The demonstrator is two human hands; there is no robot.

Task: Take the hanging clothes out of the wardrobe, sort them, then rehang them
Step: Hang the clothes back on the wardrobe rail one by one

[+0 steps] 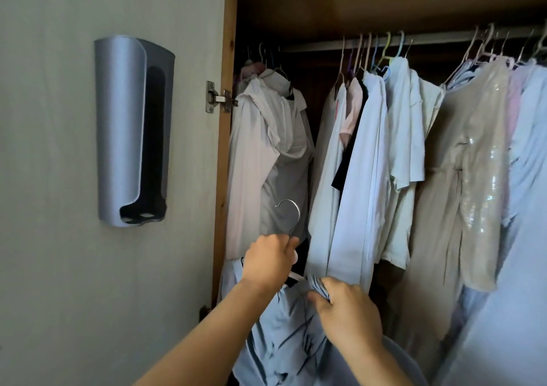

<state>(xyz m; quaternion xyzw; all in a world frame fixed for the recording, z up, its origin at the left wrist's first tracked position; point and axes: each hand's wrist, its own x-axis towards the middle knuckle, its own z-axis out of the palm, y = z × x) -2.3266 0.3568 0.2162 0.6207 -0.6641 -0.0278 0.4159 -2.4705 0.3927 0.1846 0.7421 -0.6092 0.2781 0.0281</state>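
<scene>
My left hand grips a metal hanger just below its hook, low in front of the open wardrobe. A light blue garment hangs from that hanger. My right hand pinches a bunched fold of the blue garment at its top right. The rail runs across the wardrobe's top. A white shirt hangs at the left end. Several white and pale blue shirts hang in the middle. A beige sequinned dress hangs further right.
The open wardrobe door fills the left, with a grey wall-mounted holder fixed to it and a hinge at its edge. A gap lies on the rail between the left white shirt and the middle shirts.
</scene>
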